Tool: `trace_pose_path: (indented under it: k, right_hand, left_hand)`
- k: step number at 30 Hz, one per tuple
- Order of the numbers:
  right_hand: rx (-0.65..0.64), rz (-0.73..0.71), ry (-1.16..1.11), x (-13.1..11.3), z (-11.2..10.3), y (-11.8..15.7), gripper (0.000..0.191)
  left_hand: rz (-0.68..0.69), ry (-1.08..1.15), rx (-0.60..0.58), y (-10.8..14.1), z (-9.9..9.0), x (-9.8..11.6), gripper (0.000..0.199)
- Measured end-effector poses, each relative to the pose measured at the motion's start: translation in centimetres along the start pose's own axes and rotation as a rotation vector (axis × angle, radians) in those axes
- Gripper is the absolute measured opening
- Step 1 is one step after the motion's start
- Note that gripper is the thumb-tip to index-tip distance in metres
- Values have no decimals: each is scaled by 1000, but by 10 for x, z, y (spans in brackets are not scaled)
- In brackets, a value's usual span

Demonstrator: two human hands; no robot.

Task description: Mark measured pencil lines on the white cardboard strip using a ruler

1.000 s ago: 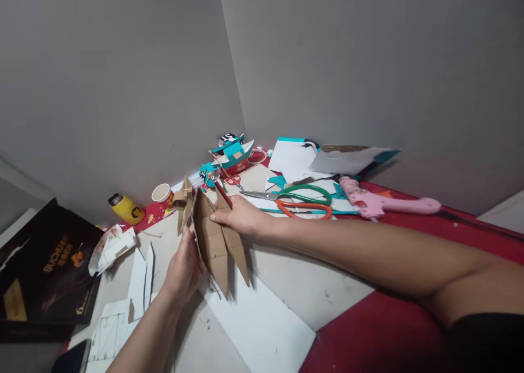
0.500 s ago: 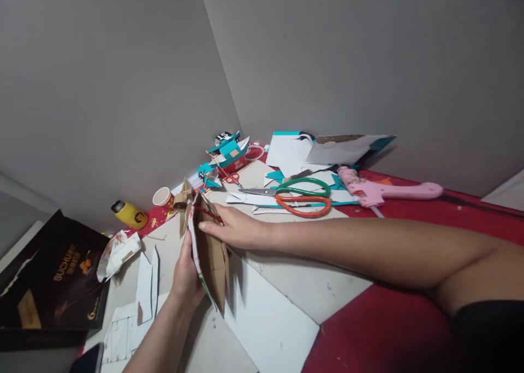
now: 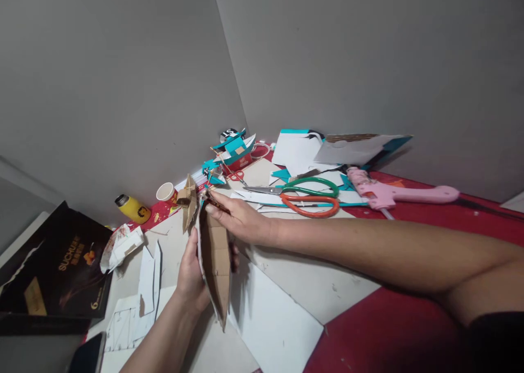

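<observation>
Between my hands is a long cardboard boat hull, brown inside, its pointed end toward me. My left hand wraps round its left side and underside, with fingertips showing at the right edge. At the far end my right hand is closed on the hull's rim, thumb inside. Just beyond the hull sits a small brown cardboard boat. To the right of my right hand lie scissors with green and orange handles, on paper strips. A pink glue gun rests farther right.
Finished-looking teal and white model boats stand by the wall corner. A paper cup, a yellow bottle and a black box are on the left. A white sheet lies below the hull; a phone is bottom left.
The hull has turned a little, showing more of its brown inside. My right hand stays at its far end. The whole view has shifted slightly.
</observation>
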State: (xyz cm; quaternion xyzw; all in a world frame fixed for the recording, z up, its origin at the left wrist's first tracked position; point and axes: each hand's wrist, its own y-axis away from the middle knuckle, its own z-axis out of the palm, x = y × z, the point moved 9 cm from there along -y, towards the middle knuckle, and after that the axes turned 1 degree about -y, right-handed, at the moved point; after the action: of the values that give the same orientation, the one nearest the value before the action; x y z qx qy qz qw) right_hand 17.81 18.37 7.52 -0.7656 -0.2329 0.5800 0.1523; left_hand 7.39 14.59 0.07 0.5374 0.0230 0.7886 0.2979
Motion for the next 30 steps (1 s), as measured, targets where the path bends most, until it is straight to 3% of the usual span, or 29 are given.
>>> trace_pose_path:
  k: [5, 12, 23, 26, 30]
  right_hand:
    - [15, 10, -173, -1, -2, 0, 37]
    - [57, 311, -478, 30, 4, 2, 39]
    - [137, 392, -540, 51, 4, 3, 50]
    - [182, 408, -582, 51, 1, 3, 53]
    - [214, 432, -615, 53, -4, 0, 52]
  left_hand:
    - [-130, 86, -100, 5, 13, -7, 61]
    - [-263, 141, -205, 10, 21, -15, 61]
    - [-236, 44, -150, -2, 5, -18, 71]
    - [-166, 30, -65, -4, -4, -5, 66]
    - [58, 39, 109, 3, -30, 47, 53]
